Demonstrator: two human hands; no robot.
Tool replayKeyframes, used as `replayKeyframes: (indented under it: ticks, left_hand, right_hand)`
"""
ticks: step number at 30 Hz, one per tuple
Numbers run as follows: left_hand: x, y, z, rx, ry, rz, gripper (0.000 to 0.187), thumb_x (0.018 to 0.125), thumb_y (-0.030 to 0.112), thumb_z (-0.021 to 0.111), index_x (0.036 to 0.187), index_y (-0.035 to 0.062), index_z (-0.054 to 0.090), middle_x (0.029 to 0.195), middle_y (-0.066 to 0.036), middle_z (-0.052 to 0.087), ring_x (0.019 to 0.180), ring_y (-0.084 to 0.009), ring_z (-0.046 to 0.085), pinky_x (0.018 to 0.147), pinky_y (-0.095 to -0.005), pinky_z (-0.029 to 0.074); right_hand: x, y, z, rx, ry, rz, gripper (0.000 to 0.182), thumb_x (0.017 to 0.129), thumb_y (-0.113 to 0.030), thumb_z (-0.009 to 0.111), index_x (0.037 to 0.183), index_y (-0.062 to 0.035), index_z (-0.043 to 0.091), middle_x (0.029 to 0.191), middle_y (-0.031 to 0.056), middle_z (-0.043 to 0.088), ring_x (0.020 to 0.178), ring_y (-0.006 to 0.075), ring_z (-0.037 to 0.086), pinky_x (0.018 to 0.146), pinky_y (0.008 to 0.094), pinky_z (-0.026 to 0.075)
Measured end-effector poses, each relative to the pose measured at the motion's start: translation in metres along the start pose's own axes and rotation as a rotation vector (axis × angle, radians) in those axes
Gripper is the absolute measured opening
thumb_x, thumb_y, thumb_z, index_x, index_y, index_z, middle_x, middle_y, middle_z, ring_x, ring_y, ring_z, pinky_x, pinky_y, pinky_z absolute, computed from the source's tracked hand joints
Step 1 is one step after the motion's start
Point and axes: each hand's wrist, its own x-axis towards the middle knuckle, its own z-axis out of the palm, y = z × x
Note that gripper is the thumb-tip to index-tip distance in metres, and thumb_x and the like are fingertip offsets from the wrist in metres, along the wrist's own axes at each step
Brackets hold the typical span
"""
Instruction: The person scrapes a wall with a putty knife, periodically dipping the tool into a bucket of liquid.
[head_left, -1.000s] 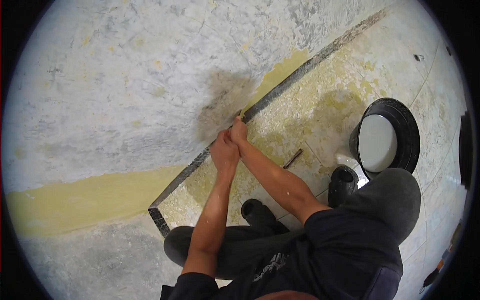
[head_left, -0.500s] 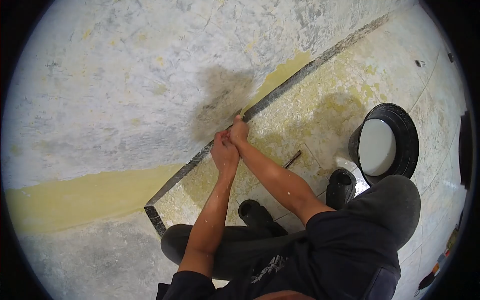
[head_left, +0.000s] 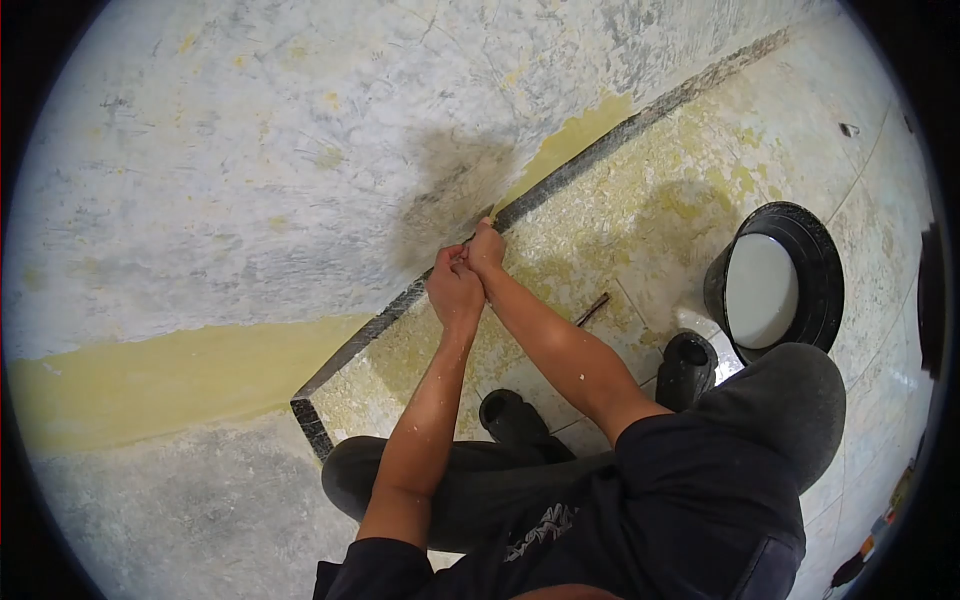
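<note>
At the foot of the wall (head_left: 300, 200), my right hand (head_left: 486, 248) is closed, its thumb toward the edge of the yellow paint strip (head_left: 565, 145). Whatever it grips is hidden by the fingers. My left hand (head_left: 455, 287) is close against it, fingers curled, and what they hold cannot be made out. Both hands are over the dark skirting strip (head_left: 375, 325). Yellow paint remains on the wall in a second band (head_left: 200, 375) to the left. Pale yellow flakes (head_left: 590, 220) lie scattered over the floor beside the skirting.
A black bucket (head_left: 822, 270) of whitish liquid (head_left: 760, 290) stands to the right, by my knee. A thin dark tool (head_left: 592, 310) lies on the tiles near my black shoes (head_left: 686, 368). At the far right is a small metallic object (head_left: 849, 130).
Both hands have shifted slightly up and right along the skirting, and the view has moved a little. The left fingers look slightly more raised.
</note>
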Motion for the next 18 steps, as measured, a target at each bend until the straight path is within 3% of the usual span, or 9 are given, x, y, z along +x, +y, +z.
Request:
replayKeyframes:
  ticks: [1, 4, 7, 8, 10, 11, 13, 16, 18]
  left_hand:
    - [-0.001, 0.003, 0.0, 0.038, -0.02, -0.08, 0.025, 0.089, 0.011, 0.045, 0.104, 0.0024, 0.062, 0.09, -0.02, 0.068, 0.083, -0.0318, 0.066, 0.075, -0.0386, 0.048]
    - [-0.013, -0.005, 0.004, -0.042, 0.062, -0.005, 0.024, 0.088, 0.01, 0.045, 0.101, 0.0026, 0.064, 0.088, -0.02, 0.068, 0.083, -0.0333, 0.066, 0.075, -0.0385, 0.048]
    - [-0.014, -0.005, 0.003, -0.069, 0.048, -0.049, 0.025, 0.089, 0.01, 0.044, 0.101, 0.0028, 0.064, 0.089, -0.021, 0.068, 0.083, -0.0342, 0.066, 0.075, -0.0386, 0.048]
    - [-0.012, -0.005, 0.003, -0.064, 0.043, -0.057, 0.025, 0.089, 0.01, 0.044, 0.101, 0.0028, 0.064, 0.089, -0.021, 0.068, 0.083, -0.0342, 0.066, 0.075, -0.0386, 0.048]
    - [-0.004, 0.001, 0.004, 0.027, -0.002, -0.081, 0.025, 0.089, 0.009, 0.044, 0.103, 0.003, 0.063, 0.091, -0.021, 0.068, 0.084, -0.0341, 0.066, 0.075, -0.0389, 0.048]
    - [-0.004, -0.001, 0.003, 0.024, 0.0, -0.084, 0.025, 0.089, 0.009, 0.044, 0.103, 0.003, 0.063, 0.091, -0.021, 0.068, 0.084, -0.0341, 0.066, 0.075, -0.0389, 0.048]
    - [-0.004, -0.001, 0.003, -0.005, -0.009, -0.079, 0.025, 0.089, 0.009, 0.043, 0.102, 0.0027, 0.063, 0.091, -0.02, 0.068, 0.084, -0.0342, 0.066, 0.075, -0.0393, 0.048]
    - [-0.014, 0.002, 0.003, -0.006, 0.04, -0.054, 0.024, 0.089, 0.009, 0.044, 0.1, 0.0029, 0.065, 0.09, -0.02, 0.068, 0.083, -0.035, 0.066, 0.075, -0.0404, 0.048]
    - [-0.009, 0.003, 0.003, -0.013, 0.027, -0.038, 0.024, 0.089, 0.01, 0.044, 0.101, 0.0033, 0.064, 0.091, -0.02, 0.068, 0.084, -0.0353, 0.066, 0.075, -0.0409, 0.048]
  right_hand:
    - [0.0, 0.001, -0.002, -0.049, -0.016, -0.029, 0.052, 0.097, -0.035, 0.041, 0.086, 0.012, 0.059, 0.077, 0.0255, 0.063, 0.064, 0.0371, 0.061, 0.064, 0.0467, 0.047]
    - [0.01, 0.019, -0.01, -0.286, -0.087, -0.198, 0.055, 0.096, -0.038, 0.043, 0.082, 0.0122, 0.06, 0.078, 0.0266, 0.063, 0.065, 0.0374, 0.062, 0.063, 0.0473, 0.047]
    - [0.014, 0.027, -0.006, -0.278, -0.047, -0.297, 0.057, 0.096, -0.039, 0.04, 0.08, 0.0109, 0.062, 0.076, 0.0264, 0.063, 0.065, 0.0375, 0.062, 0.065, 0.0475, 0.047]
    - [0.016, 0.026, -0.007, -0.281, -0.043, -0.288, 0.057, 0.096, -0.039, 0.04, 0.08, 0.0109, 0.062, 0.076, 0.0264, 0.063, 0.065, 0.0375, 0.062, 0.065, 0.0475, 0.047]
    - [0.008, 0.009, -0.004, -0.167, 0.014, -0.061, 0.057, 0.098, -0.038, 0.036, 0.081, 0.0087, 0.064, 0.074, 0.0258, 0.064, 0.068, 0.0376, 0.063, 0.068, 0.0475, 0.046]
    - [0.008, 0.01, -0.004, -0.172, 0.013, -0.061, 0.057, 0.098, -0.038, 0.036, 0.081, 0.0087, 0.064, 0.074, 0.0258, 0.064, 0.068, 0.0376, 0.063, 0.068, 0.0475, 0.046]
    - [0.013, 0.014, -0.006, -0.337, 0.024, -0.257, 0.058, 0.098, -0.039, 0.037, 0.08, 0.0092, 0.065, 0.07, 0.0252, 0.063, 0.066, 0.0362, 0.063, 0.064, 0.0465, 0.047]
    - [-0.009, 0.006, -0.014, -0.32, -0.118, -0.271, 0.06, 0.097, -0.04, 0.038, 0.08, 0.0107, 0.064, 0.07, 0.0243, 0.063, 0.065, 0.0338, 0.063, 0.061, 0.045, 0.047]
    - [0.001, 0.006, -0.006, -0.251, -0.08, -0.215, 0.06, 0.098, -0.04, 0.038, 0.079, 0.0107, 0.064, 0.069, 0.0233, 0.063, 0.063, 0.0327, 0.062, 0.06, 0.0445, 0.047]
